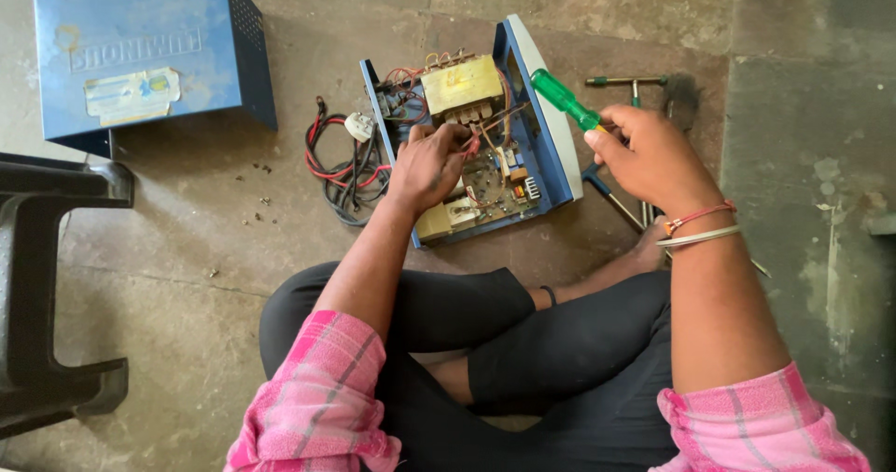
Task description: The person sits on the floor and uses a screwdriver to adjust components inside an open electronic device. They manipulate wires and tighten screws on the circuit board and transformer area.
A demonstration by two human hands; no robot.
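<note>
Two hands work over an opened blue chassis (551, 145) lying on the concrete floor (187, 248) in the head view. The left hand (427, 166) reaches inside it, fingers curled among the wires (485, 136) just beside the yellow transformer (462, 84); whether it pinches one I cannot tell. The right hand (653, 154) is closed around a green-handled screwdriver (563, 98), held above the chassis's right edge. A blue metal cover (149, 52) sits well apart at upper left, with bundled cables (341, 169) just beside the chassis.

Glossy green plastic screwdriver handle (563, 99), scuffed blue painted metal cover (140, 56), rough matt concrete floor (793, 108), pink checked cloth sleeves (317, 407)
</note>
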